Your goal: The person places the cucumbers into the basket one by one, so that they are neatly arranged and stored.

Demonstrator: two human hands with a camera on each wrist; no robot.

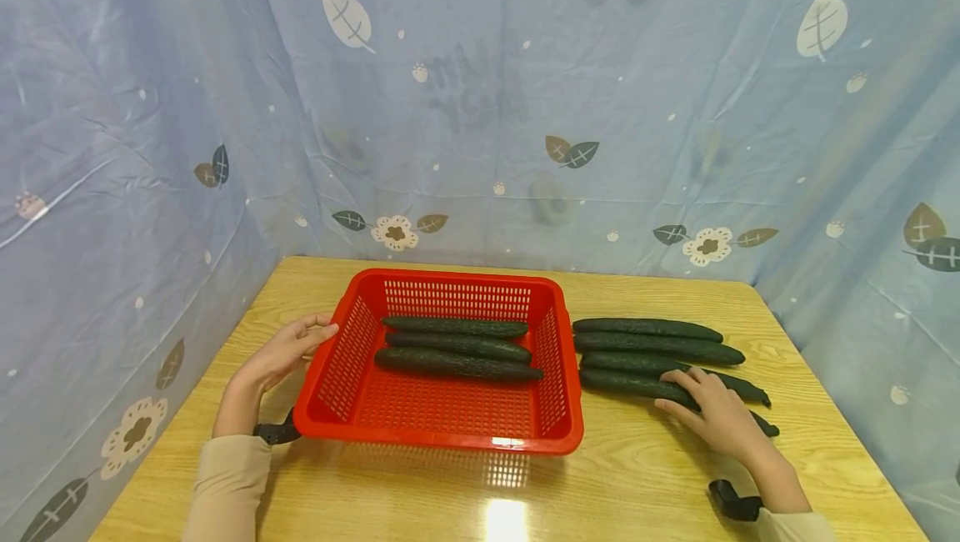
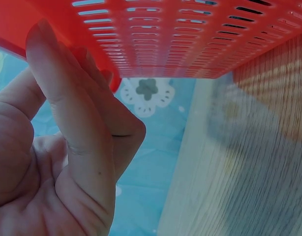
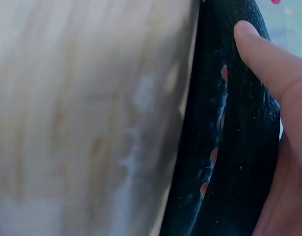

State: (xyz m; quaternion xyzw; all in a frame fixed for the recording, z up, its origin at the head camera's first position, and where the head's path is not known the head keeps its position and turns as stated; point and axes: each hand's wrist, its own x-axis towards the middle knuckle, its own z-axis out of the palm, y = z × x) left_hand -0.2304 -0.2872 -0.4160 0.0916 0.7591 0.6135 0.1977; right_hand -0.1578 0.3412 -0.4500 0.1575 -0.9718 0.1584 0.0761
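Note:
A red plastic basket [image 1: 420, 435] with slotted walls stands on the table, and 3 dark green cucumbers [image 1: 457, 364] lie side by side in it. At its left rim my left hand [image 1: 288, 352] holds on with bent fingers; the left wrist view shows these fingers [image 2: 75, 108] up against the red wall. To the right of the basket several more cucumbers [image 1: 648, 327] lie in a row. My right hand [image 1: 712, 413] grips the nearest cucumber [image 1: 630, 382] of that row. In the right wrist view the thumb [image 3: 261, 56] is on one side of it, with fingertips showing along the other.
The light wooden table [image 1: 420, 500] ends at a blue patterned curtain [image 1: 480, 150] along the back and both sides. A black wrist mount [image 1: 733, 502] sits beside the right wrist, another [image 1: 277, 432] beside the left, close to the basket's front left corner.

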